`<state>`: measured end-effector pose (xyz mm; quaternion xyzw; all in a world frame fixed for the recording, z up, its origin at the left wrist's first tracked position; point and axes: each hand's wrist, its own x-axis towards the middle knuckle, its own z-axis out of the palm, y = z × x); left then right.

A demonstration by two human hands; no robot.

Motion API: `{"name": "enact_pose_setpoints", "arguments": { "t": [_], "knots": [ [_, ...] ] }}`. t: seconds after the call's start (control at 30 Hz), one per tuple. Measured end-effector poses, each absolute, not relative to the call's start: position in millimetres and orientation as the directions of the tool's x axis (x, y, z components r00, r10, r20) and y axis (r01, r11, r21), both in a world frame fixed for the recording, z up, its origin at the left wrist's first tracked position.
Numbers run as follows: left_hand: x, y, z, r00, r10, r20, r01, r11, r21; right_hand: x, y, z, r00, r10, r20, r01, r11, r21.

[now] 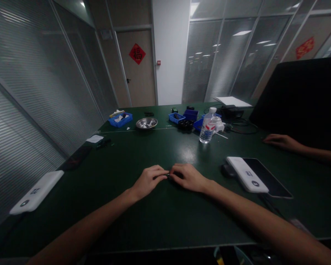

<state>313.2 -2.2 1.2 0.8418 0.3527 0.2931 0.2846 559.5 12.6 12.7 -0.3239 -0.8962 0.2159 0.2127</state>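
Observation:
Both my hands rest on the dark green table [160, 217] near its middle, fingertips meeting. My left hand [149, 180] is closed in a pinch toward the right. My right hand [188, 177] is curled with its fingers closed over a small dark object [171, 175] that lies between the two hands. The object is too small and dark to name.
A white power bank [246, 179] lies on a dark tablet [267, 177] to my right; another white device [35, 192] lies at the left edge. A water bottle [208, 126], blue bins [120, 119], and a metal bowl [146, 123] stand farther back. Another person's hand [280, 141] rests at far right.

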Motion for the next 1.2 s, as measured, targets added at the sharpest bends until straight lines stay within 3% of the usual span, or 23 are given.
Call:
{"name": "enact_pose_setpoints", "arguments": {
  "t": [0.17,0.37,0.43,0.63,0.7,0.87,1.1,1.2],
  "knots": [
    [314,1,0,0.535,0.778,0.33,0.387,-0.572,0.723,559,16,8,-0.65,0.721,0.238,0.439,0.613,-0.657],
    [314,-1,-3,0.619,0.717,0.321,0.428,-0.65,0.628,557,9,12,-0.708,0.666,0.235,0.51,0.712,-0.482],
    [314,-2,-2,0.625,0.712,0.321,0.423,-0.654,0.627,556,8,13,-0.711,0.664,0.231,0.514,0.715,-0.474],
    [312,-1,5,0.531,0.787,0.313,0.386,-0.554,0.738,555,12,9,-0.627,0.755,0.192,0.443,0.548,-0.71],
    [313,-2,5,0.533,0.79,0.302,0.387,-0.546,0.743,554,11,8,-0.63,0.749,0.204,0.448,0.565,-0.693],
    [314,-6,4,0.603,0.748,0.279,0.422,-0.595,0.684,553,5,14,-0.703,0.674,0.228,0.506,0.699,-0.506],
    [314,-5,6,0.532,0.782,0.326,0.401,-0.572,0.716,552,7,7,-0.649,0.71,0.274,0.443,0.645,-0.623],
    [314,-4,5,0.571,0.765,0.298,0.398,-0.575,0.715,553,8,5,-0.655,0.706,0.27,0.474,0.662,-0.581]
  ]
}}
